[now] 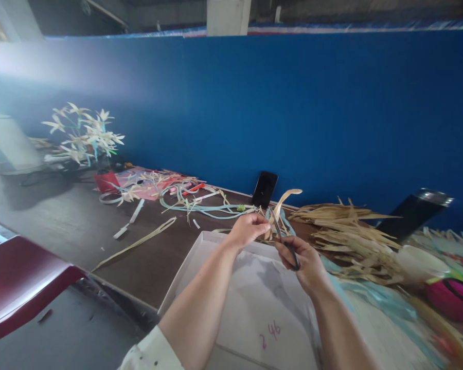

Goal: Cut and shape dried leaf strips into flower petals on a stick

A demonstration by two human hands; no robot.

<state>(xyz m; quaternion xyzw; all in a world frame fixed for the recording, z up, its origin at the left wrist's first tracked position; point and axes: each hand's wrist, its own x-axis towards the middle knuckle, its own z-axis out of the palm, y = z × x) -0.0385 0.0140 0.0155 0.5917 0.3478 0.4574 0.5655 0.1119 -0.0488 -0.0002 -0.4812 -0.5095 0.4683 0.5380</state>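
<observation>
Over the far edge of a white box lid [254,318], my left hand [250,229] pinches a strip of dried husk [280,204], whose pale tip curls up and to the right. Close beside it, my right hand [300,257] grips a pair of scissors [292,255] with dark handles. The blades point up and lie against or just in front of the husk; whether they are cutting it I cannot tell. Behind my hands a black phone [265,189] leans on the blue partition.
Stacked dried husks [347,236] lie to the right, near a dark flask [412,213], a white bowl [420,262] and a pink pouch [453,298]. Leftward are a coiled pale blue cable [200,208], a husk-flower arrangement [87,134] in a red pot [106,181], and a dark red chair [23,288].
</observation>
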